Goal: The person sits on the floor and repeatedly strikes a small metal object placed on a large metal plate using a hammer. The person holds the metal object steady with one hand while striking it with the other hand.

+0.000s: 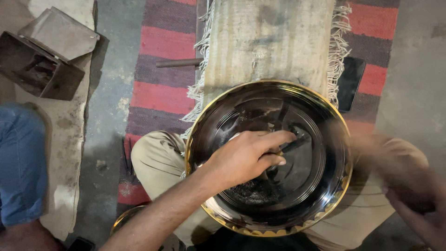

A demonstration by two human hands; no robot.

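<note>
A large round shiny metal plate (325, 116) with a golden scalloped rim rests on my lap, tilted against a cloth-wrapped block (267, 42). My left hand (244, 158) reaches into the plate's middle, its fingers closed around a thin dark tool (293, 145) whose tip touches the plate's surface. My right hand (402, 179) is a motion blur just outside the plate's right rim, above my knee. The blur hides whether it holds anything.
A red and dark striped rug (160, 79) lies under me, with a metal rod (179, 62) on it. A flat dark slab (350, 83) lies right of the block. An open metal box (39, 67) sits far left. Another person's blue-clad leg (21, 162) is at the left edge.
</note>
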